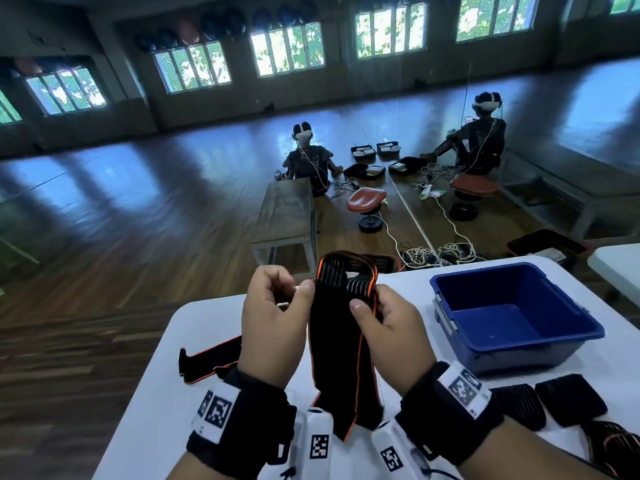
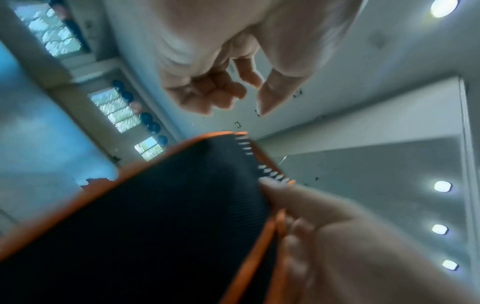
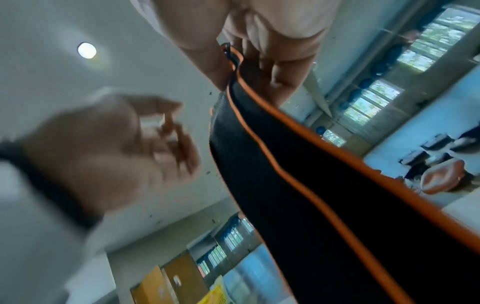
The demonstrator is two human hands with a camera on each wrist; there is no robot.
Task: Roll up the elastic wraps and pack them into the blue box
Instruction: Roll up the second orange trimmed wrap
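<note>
A long black elastic wrap (image 1: 339,344) with orange edging hangs above the white table (image 1: 152,403), its top end folded over. My right hand (image 1: 377,323) pinches the wrap's upper right edge, thumb on the front; the right wrist view shows the same hand (image 3: 259,47) gripping the wrap (image 3: 311,195). My left hand (image 1: 284,299) hovers just left of the top end with fingers curled and nothing in them. In the left wrist view this hand (image 2: 233,92) stays apart from the wrap (image 2: 155,216). The blue box (image 1: 533,341) stands to the right with nothing visible inside.
A second black and orange wrap (image 1: 207,358) lies flat on the table under my left wrist. Three rolled black wraps (image 1: 519,407) (image 1: 568,396) (image 1: 616,445) sit at the front right, near the box. The table's far edge runs just beyond my hands.
</note>
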